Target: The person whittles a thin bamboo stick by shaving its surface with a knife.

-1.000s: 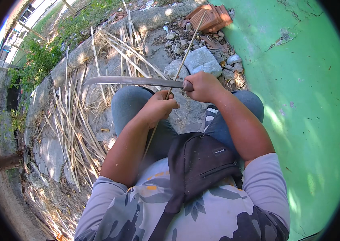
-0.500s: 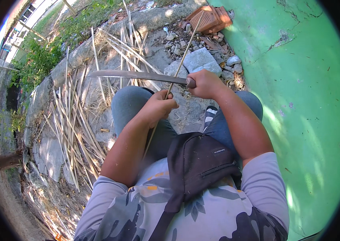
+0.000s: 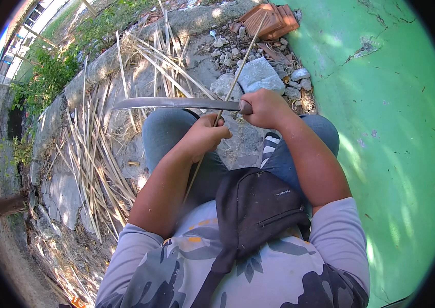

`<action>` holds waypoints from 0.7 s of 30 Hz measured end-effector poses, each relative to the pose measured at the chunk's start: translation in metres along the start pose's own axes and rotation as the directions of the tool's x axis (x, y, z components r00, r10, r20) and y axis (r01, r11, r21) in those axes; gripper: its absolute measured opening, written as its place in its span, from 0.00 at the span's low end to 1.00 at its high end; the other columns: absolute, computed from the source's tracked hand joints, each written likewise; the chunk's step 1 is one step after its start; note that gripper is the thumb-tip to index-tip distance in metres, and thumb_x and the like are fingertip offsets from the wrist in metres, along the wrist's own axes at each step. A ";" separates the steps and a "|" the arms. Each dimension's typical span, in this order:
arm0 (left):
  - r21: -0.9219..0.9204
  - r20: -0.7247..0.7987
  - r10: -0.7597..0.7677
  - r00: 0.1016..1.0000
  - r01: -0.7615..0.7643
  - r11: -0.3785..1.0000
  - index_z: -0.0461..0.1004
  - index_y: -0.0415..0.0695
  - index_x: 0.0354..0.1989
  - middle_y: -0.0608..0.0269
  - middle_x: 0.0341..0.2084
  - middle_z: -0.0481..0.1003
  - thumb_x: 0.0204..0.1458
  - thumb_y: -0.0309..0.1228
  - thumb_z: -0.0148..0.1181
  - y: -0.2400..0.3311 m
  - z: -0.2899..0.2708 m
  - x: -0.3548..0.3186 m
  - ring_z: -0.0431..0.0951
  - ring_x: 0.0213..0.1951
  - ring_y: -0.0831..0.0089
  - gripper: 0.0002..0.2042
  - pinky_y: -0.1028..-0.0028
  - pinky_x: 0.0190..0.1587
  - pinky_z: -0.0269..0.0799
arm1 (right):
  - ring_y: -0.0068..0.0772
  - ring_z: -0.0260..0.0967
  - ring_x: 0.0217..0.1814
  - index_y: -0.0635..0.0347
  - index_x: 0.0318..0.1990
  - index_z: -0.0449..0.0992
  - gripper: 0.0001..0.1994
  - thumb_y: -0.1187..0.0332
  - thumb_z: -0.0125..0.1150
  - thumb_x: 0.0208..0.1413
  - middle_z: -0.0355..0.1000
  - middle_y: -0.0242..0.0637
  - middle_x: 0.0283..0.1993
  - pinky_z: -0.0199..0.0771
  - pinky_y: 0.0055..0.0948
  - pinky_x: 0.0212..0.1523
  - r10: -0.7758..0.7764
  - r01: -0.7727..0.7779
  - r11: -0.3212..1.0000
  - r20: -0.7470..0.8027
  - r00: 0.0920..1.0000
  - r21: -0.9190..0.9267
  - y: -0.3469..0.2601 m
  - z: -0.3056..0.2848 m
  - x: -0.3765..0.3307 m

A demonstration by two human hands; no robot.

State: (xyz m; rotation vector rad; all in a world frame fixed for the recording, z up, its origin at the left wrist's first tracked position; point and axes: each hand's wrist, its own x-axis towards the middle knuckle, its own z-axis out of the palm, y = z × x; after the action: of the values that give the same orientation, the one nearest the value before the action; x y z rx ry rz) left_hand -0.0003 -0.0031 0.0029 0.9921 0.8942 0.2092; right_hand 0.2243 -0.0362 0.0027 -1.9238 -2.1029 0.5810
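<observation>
Your machete's tip point(image 3: 120, 106) has dipped; your right hand point(image 3: 266, 109) grips its handle point(image 3: 245, 107), left hand point(image 3: 207, 134) one bamboo strip point(image 3: 234, 84), seemingly unfinished; loose strips point(image 3: 92, 164) lie at nine o'clock.

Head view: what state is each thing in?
Left hand: closed around the thin strip.
Right hand: closed, holding the knife.
Thin strip: held slanting.
Knife: unsheathed, lying crosswise to the strip.
Loose strips: heaped, crossing one another.
Black bag: worn; zipper looks closed.
Green floor: cracked toward its far end.
</observation>
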 end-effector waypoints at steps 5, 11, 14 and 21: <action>0.008 -0.022 0.005 1.000 -0.005 1.000 0.61 0.48 0.36 0.76 0.21 0.60 0.47 0.23 0.63 0.001 -0.001 0.001 0.56 0.18 0.86 0.14 0.80 0.18 0.48 | 0.54 0.76 0.35 0.55 0.32 0.79 0.08 0.63 0.64 0.47 0.76 0.48 0.29 0.74 0.46 0.37 0.071 -0.065 0.984 -0.029 0.997 0.167 0.026 0.009 0.012; 0.062 0.003 -0.006 1.000 0.006 0.998 0.62 0.49 0.36 0.76 0.21 0.60 0.47 0.23 0.62 -0.001 0.001 -0.001 0.56 0.18 0.87 0.14 0.80 0.18 0.48 | 0.56 0.74 0.31 0.59 0.30 0.78 0.08 0.65 0.64 0.46 0.75 0.49 0.27 0.72 0.45 0.33 -0.056 0.067 0.987 -0.082 0.995 0.144 0.017 0.009 0.005; -0.012 0.027 0.013 1.000 -0.012 1.000 0.61 0.49 0.36 0.76 0.21 0.61 0.47 0.23 0.62 -0.002 -0.003 0.002 0.56 0.17 0.87 0.14 0.80 0.18 0.48 | 0.56 0.75 0.32 0.58 0.30 0.78 0.08 0.65 0.64 0.46 0.75 0.49 0.27 0.73 0.45 0.34 -0.002 0.013 0.982 -0.061 0.998 0.188 0.024 0.007 0.010; -0.006 -0.014 -0.005 1.000 0.005 1.000 0.61 0.50 0.35 0.75 0.21 0.61 0.47 0.23 0.62 0.001 0.000 -0.001 0.56 0.17 0.87 0.14 0.80 0.17 0.48 | 0.56 0.74 0.32 0.58 0.30 0.78 0.08 0.65 0.64 0.46 0.75 0.48 0.28 0.73 0.45 0.34 -0.083 0.089 0.994 -0.082 0.993 0.065 0.006 0.009 0.002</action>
State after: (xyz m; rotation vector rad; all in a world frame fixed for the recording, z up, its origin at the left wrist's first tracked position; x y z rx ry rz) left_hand -0.0009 -0.0034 0.0046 0.9838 0.9078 0.2147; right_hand 0.2261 -0.0351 -0.0079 -1.7795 -2.0774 0.5430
